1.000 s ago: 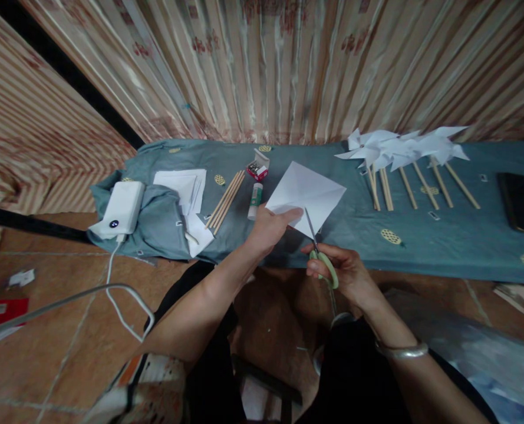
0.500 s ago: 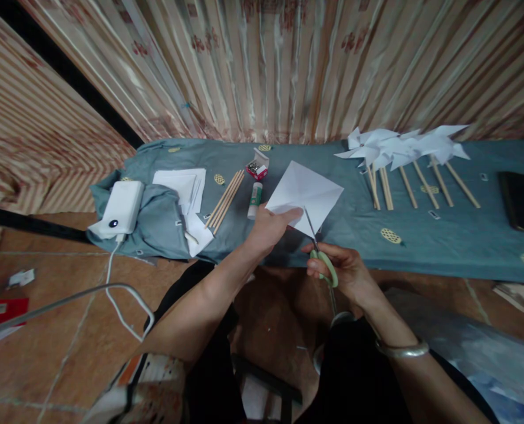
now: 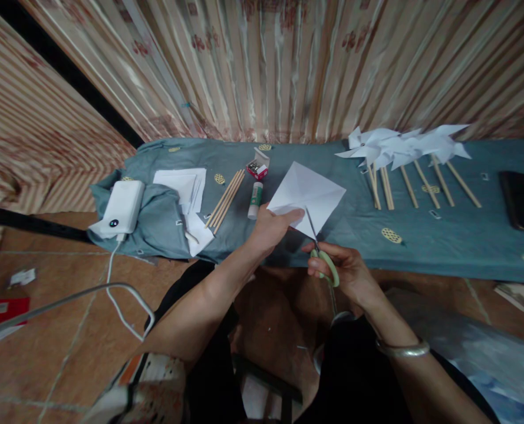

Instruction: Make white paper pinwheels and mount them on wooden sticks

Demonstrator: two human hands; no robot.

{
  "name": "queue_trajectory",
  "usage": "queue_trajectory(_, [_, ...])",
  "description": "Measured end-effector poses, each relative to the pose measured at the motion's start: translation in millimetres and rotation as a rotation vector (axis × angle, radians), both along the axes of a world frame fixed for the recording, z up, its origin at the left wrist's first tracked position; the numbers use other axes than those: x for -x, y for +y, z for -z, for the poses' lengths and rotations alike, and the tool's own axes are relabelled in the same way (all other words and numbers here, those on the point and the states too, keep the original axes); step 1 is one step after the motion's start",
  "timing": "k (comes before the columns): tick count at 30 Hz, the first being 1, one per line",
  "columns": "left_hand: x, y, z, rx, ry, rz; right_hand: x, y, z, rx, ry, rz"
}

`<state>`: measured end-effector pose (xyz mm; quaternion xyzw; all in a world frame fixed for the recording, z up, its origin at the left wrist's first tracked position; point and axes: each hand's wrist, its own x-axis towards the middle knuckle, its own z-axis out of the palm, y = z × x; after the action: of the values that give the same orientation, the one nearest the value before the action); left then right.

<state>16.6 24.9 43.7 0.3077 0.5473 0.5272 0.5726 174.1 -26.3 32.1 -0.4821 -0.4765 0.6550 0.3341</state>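
"Where's that camera looking from?"

"The person's head. It's facing forward and down, towards both hands."

"How near is it sitting?"

"Fairly close: the left hand (image 3: 273, 227) and right hand (image 3: 345, 268) are showing just below mid-view. The table (image 3: 465, 235) is stretching across, the curtain (image 3: 270, 76) is filling the top, the floor (image 3: 67, 365) is showing below. One view is covering everything."

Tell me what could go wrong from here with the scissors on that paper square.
The left hand has its thumb close to the tips of the scissors, so a slip might nick it.

The blades reach near the middle of the white paper square; a deeper snip could cut through its centre.

The glue stick is right by the left hand, and a sideways move might knock it.
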Motion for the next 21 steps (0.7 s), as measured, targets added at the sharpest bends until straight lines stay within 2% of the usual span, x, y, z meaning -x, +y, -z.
queue_trajectory(9, [0.5,-0.6,-0.1,0.000,-0.003,-0.004,2.7,0.9,2.8,0.055,0.042,0.043])
queue_trajectory(21, [0.1,0.3,2.0,-0.034,-0.046,-0.007,2.9,0.8,6.1,0.052,0.062,0.057])
